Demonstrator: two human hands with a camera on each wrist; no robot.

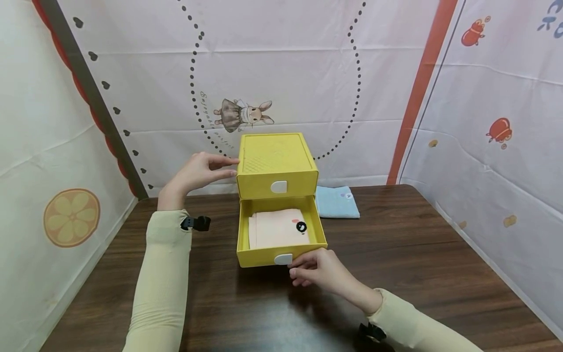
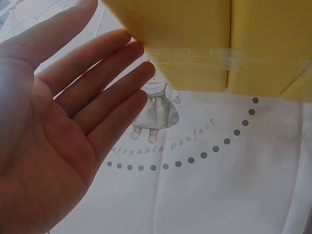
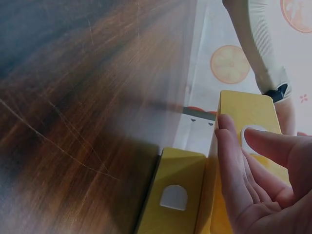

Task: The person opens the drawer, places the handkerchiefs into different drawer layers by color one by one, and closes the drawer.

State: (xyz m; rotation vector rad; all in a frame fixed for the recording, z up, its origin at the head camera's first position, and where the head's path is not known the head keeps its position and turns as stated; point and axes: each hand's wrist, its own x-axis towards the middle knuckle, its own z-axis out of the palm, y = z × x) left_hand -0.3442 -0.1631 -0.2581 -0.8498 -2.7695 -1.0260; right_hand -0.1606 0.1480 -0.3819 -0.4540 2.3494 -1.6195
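**Hands at the yellow drawer unit**

Both hands work at the yellow drawer unit [image 1: 277,164], which stands on the wooden table [image 1: 418,254] near the back wall. We see the left hand [image 1: 200,171] flat and open, fingers straight and close together, with the fingertips against the upper left side of the unit. The right hand [image 1: 318,269] rests at the front of the lower drawer [image 1: 281,254], just beside its white tab handle [image 1: 283,259]; the fingers are curled at the front panel, thumb on top of the edge. The lower drawer stands pulled out, and a folded cream cloth [image 1: 277,227] with a small black mark lies inside it. The upper drawer is closed.

The head view alone shows a folded blue cloth [image 1: 337,201] on the table behind and to the right of the unit. The left wrist view shows the open palm [image 2: 53,141] and clear tape across the yellow wall [image 2: 195,53], which no other view reveals. The right wrist view shows the fingers [image 3: 234,170] lying along the drawer front, with one white tab [image 3: 173,197] uncovered beside them.
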